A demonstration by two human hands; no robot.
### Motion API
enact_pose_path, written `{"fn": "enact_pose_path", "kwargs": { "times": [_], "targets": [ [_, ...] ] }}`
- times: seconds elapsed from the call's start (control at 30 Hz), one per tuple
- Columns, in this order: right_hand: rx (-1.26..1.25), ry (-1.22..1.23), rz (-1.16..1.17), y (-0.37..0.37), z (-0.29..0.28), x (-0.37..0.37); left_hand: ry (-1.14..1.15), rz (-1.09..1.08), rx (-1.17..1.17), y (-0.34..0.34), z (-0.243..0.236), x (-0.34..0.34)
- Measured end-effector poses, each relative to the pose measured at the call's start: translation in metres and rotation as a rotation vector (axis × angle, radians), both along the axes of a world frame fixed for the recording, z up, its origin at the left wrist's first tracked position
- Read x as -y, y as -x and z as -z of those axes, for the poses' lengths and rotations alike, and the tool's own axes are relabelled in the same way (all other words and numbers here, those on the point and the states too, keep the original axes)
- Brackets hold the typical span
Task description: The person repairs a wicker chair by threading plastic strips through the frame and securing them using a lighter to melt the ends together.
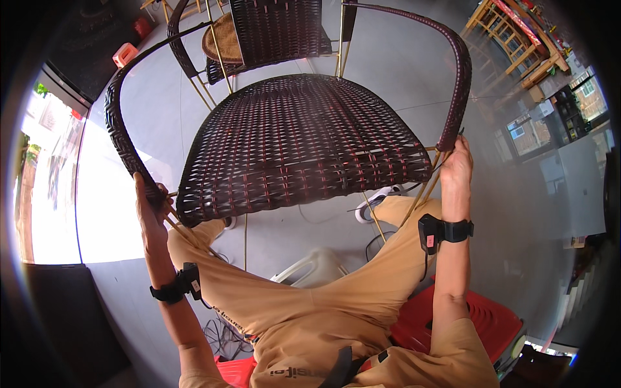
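1. Head view, chair: dark brown woven wicker chair (pixel 304 139) w/ thin brass-coloured metal frame, held up and tipped toward the person, seat filling the centre of the pic. Backrest points away, twd top of frame. Both armrests curve down to the front corners, where the hands are.

2. Left hand (pixel 150 213): closed around the lower end of the left armrest (pixel 119 123), right where the wicker wrap meets the thin metal rods. Fingers wrapped round; thumb side toward the seat edge. Black wrist strap w/ small device on the forearm.

3. Right hand (pixel 456 169): closed on the lower end of the right armrest (pixel 460 84) at the front leg junction, fingers curled around the frame. Same kind of black strap on that wrist.

4. Handling, my read: prob. light for its size, since frame is thin tube and the weave is open. Stiff overall; weave itself likely gives a bit under pressure. Wrapped arms look grippy, bare metal rods more slippery. Best hold = both armrests, symmetric, as now; seat weave is a poor place to pull.

5. Around: person sits on a red plastic stool (pixel 491 317), tan trousers, knees under the chair. White plastic jug (pixel 317 268) on the grey floor btw the legs. A second wicker chair (pixel 272 32) stands behind. Wooden furniture (pixel 517 39) upper right, well apart.
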State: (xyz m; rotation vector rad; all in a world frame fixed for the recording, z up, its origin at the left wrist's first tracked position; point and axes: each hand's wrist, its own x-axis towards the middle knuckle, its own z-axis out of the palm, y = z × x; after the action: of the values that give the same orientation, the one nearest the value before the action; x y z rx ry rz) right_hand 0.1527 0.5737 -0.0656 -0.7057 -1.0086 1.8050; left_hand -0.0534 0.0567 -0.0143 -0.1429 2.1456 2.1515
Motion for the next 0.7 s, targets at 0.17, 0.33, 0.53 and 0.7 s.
{"fn": "enact_pose_path", "kwargs": {
  "times": [0.17, 0.33, 0.53, 0.7],
  "targets": [
    [0.011, -0.058, 0.089, -0.005, 0.004, 0.001, 0.011, -0.117, -0.040, 0.005, 0.010, -0.010],
    [0.052, -0.052, 0.105, -0.002, -0.007, 0.027, 0.108, -0.221, -0.089, -0.012, 0.018, 0.000],
    [0.109, -0.013, 0.207, -0.003, -0.020, 0.034, -0.031, -0.256, -0.119, -0.023, 0.022, -0.014],
    [0.102, -0.050, 0.180, 0.001, -0.017, 0.032, -0.033, -0.230, -0.123, -0.014, 0.019, -0.006]
  ]
}}
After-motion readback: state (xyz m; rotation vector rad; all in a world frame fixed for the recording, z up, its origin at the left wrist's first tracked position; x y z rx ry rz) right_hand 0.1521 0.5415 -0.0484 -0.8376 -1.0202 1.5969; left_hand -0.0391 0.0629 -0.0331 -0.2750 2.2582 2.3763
